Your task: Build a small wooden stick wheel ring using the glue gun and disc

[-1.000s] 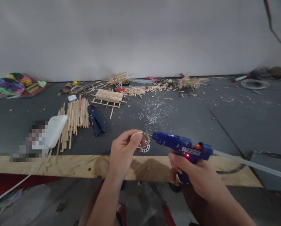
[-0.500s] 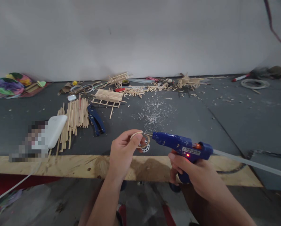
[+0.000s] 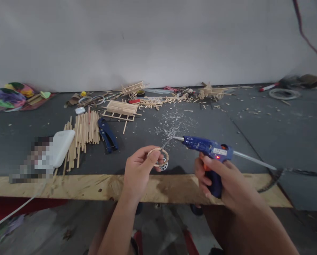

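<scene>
Two things we hold: our left hand [image 3: 141, 167] pinches the wooden ring [image 3: 167, 157] below frame centre, our right hand [image 3: 228, 179] grips the glue gun [image 3: 204, 144]. Gluing seems in hand (a strand [image 3: 167, 143] reaches the nozzle [image 3: 178, 139]); next calls for breaking it cleanly.

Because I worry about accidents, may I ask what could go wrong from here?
The metal tip of the glue gun may be hot, since its red light glows; it could burn the nearby left hand. The thin strand stretching from the tip toward the wooden ring might stick to that hand.
</scene>
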A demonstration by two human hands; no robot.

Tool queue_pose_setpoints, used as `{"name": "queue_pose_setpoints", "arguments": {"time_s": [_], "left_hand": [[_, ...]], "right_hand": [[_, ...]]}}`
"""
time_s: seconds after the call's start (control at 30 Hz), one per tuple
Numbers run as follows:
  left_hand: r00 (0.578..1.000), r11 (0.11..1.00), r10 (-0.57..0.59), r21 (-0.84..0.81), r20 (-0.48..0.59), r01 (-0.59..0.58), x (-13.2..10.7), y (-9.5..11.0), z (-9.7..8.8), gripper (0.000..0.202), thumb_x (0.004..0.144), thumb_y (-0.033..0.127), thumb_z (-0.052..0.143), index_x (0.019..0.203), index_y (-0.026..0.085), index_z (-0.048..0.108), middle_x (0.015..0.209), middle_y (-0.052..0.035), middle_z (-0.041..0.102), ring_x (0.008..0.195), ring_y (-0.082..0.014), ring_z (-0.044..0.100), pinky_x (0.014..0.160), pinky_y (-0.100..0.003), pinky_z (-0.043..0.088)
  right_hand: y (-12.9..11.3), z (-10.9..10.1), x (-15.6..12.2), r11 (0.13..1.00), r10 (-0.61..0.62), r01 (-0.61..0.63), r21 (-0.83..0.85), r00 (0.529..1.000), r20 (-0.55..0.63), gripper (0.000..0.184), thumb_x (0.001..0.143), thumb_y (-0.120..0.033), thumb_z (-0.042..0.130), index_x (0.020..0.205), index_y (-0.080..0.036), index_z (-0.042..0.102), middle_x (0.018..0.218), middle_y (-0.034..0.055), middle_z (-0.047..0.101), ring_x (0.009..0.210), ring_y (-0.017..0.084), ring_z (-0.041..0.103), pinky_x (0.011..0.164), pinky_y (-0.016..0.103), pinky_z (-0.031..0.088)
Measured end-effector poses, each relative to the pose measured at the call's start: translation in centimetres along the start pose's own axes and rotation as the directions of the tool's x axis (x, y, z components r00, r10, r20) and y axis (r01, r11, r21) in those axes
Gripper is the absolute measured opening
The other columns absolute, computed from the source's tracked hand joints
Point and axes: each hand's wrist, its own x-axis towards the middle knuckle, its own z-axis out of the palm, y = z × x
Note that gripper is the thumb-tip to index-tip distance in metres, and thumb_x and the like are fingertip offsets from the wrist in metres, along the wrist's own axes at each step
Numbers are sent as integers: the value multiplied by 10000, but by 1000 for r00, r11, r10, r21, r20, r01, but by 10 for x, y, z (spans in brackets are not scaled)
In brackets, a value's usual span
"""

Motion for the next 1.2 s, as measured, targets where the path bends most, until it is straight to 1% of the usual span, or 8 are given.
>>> {"name": "queue_pose_setpoints", "arguments": {"time_s": [0.13, 0.23, 0.37, 0.57, 0.6, 0.77, 0.93, 1.2], "left_hand": [[1000, 1000, -15, 3, -4, 15, 0, -1, 1, 226, 749, 359, 715, 868, 166, 708, 714, -36, 687, 649, -126, 632, 486, -198, 525], [1000, 1000, -13, 3, -9, 13, 1, -1, 1, 228, 742, 359, 718, 859, 164, 706, 711, -32, 681, 645, -127, 626, 478, -201, 516], [1000, 1000, -3, 12, -10, 3, 1, 0, 0, 235, 740, 361, 716, 861, 160, 705, 718, -35, 686, 649, -135, 628, 475, -211, 510], [1000, 1000, -1, 26, -3, 1, 0, -1, 0, 245, 740, 373, 714, 858, 159, 708, 706, -36, 695, 646, -136, 645, 478, -201, 509], [1000, 1000, -4, 23, -1, 4, -1, -2, 1, 246, 738, 374, 716, 861, 161, 709, 705, -34, 697, 643, -133, 645, 479, -197, 508], [999, 999, -39, 20, 16, 39, -2, -5, 5, 256, 737, 387, 716, 875, 172, 716, 697, -28, 699, 630, -127, 638, 495, -197, 508], [997, 998, -64, 28, 36, 63, -3, -9, 9, 258, 737, 400, 714, 877, 183, 722, 726, -32, 717, 656, -140, 660, 506, -198, 512], [995, 997, -78, 25, 68, 77, -3, -9, 10, 231, 738, 373, 718, 877, 190, 727, 760, -34, 719, 692, -138, 660, 523, -190, 513]], "right_hand": [[-10, -6, 22, 996, 5, -13, -85, 996, -91, 396, 745, -545, 657, 726, -150, 674, 585, 46, 627, 432, 124, 535, 404, 239, 444], [-12, -15, 35, 995, -13, -1, -96, 989, -149, 387, 791, -529, 622, 829, -152, 695, 863, 105, 712, 610, 160, 632, 551, 262, 539], [-14, -41, 35, 963, -93, 21, -270, 962, -256, 292, 736, -465, 697, 829, -188, 677, 895, 80, 706, 750, 205, 650, 650, 312, 558], [-23, -57, 15, 827, -463, 161, -538, 739, -490, 229, 717, -416, 710, 811, -214, 659, 735, -2, 614, 687, 137, 543, 632, 261, 455], [-23, -50, 12, 829, -476, 203, -522, 746, -466, 231, 714, -411, 716, 823, -215, 657, 706, -13, 598, 649, 119, 522, 600, 244, 435], [-5, 6, 9, 872, -311, 231, -431, 942, -123, 318, 708, -392, 716, 942, -185, 655, 820, 37, 659, 647, 118, 551, 531, 227, 429], [13, 36, 14, 913, -233, 223, -341, 972, 11, 278, 763, -401, 667, 933, -183, 632, 782, 21, 645, 655, 122, 572, 535, 227, 463], [11, 40, 15, 931, -251, 231, -284, 967, -37, 186, 754, -354, 667, 802, -177, 637, 668, -20, 600, 547, 94, 523, 548, 244, 464]]}}
